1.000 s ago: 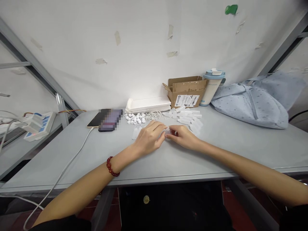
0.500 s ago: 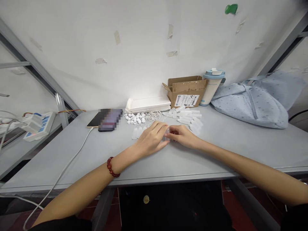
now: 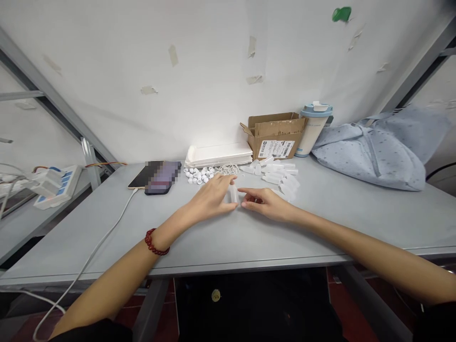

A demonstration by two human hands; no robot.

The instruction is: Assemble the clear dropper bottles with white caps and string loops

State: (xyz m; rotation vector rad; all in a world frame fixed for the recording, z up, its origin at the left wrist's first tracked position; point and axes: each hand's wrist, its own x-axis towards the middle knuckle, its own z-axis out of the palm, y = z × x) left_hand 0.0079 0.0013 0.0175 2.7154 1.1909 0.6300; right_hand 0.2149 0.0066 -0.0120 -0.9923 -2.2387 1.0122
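Observation:
A small translucent plastic bottle (image 3: 233,194) stands upright between the thumb and fingers of my left hand (image 3: 210,199), which wears a red beaded bracelet (image 3: 156,243). My right hand (image 3: 269,204) is just to the right of the bottle, its index finger and thumb apart and nothing visible between them. Behind my hands lie a pile of small white caps (image 3: 198,175) and some thin white loops (image 3: 229,169). More translucent bottles (image 3: 281,175) lie heaped beyond my right hand. My left hand hides part of the table behind it.
A stack of flat white sheets (image 3: 219,155), an opened cardboard box (image 3: 278,135) and a blue-lidded cup (image 3: 311,130) stand along the wall. A blue cloth bag (image 3: 374,152) lies at the right. Two phones (image 3: 155,177) with a white charging cable (image 3: 110,232) are at the left.
My left hand has moved left with the bottle, away from my right hand. The fingers of my right hand have come off the bottle and spread. Bottles behind my left hand are now covered.

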